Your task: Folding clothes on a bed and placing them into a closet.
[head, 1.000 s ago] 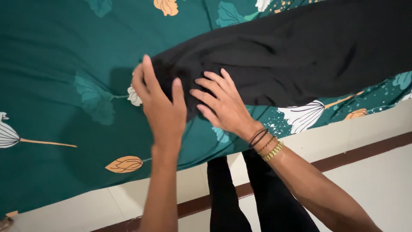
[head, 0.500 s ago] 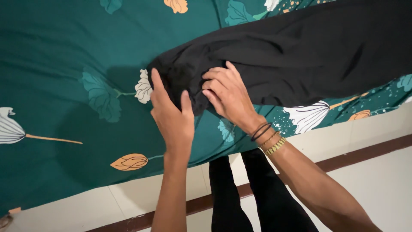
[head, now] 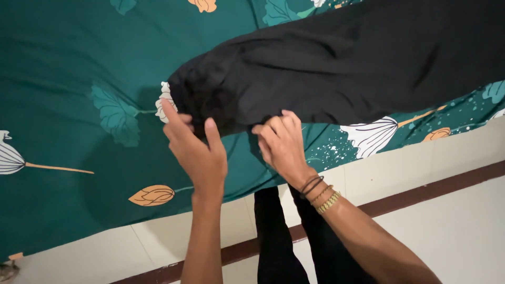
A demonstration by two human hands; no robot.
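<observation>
A black garment (head: pixel 347 63) lies spread across a dark green bed sheet (head: pixel 63 68) printed with flowers and leaves. My left hand (head: pixel 197 152) is at the garment's left end, fingers and thumb pinching its near edge. My right hand (head: pixel 281 144) grips the near hem a little to the right, fingers curled under the cloth. Dark bands and a gold bracelet (head: pixel 321 192) ring my right wrist.
The bed's near edge runs diagonally across the lower frame. Below it is a pale tiled floor (head: pixel 463 226) with a dark brown strip (head: pixel 421 194). My legs in black trousers (head: pixel 294 242) stand against the bed edge.
Both hands slid off the top of the garment toward me and now grip its near edge. The right hand's fingers went from spread flat to curled under the hem.
</observation>
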